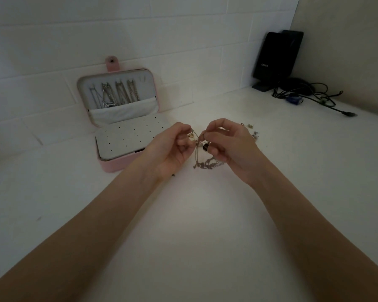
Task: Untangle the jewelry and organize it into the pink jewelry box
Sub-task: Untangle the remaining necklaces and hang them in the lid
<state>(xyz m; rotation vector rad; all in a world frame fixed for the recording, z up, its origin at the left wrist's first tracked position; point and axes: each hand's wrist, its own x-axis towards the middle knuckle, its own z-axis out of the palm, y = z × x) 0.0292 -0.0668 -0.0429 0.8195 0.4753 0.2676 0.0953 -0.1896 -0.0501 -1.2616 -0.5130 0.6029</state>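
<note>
We see the left hand [172, 144] and right hand [227, 147] raised close together over the counter [194, 225], each pinching the tangled chains [198, 141]; the tangle's lower end trails onto the counter between the wrists. The pink jewelry box [116, 165] stands open just left of the left hand, necklaces [116, 94] hung in its lid. Small loose pieces [252, 130] lie just beyond the right hand.

The tangled chains [207, 164] look like thin metal, silvery with a dull glint, one small gold-toned piece [190, 135] among them. The pink jewelry box [118, 165] has a smooth matt shell like faux leather, lined with pale soft cloth. The tabletop [183, 236] is white and matt. The speaker [275, 55] is glossy black plastic, its cables [314, 92] dull black
</note>
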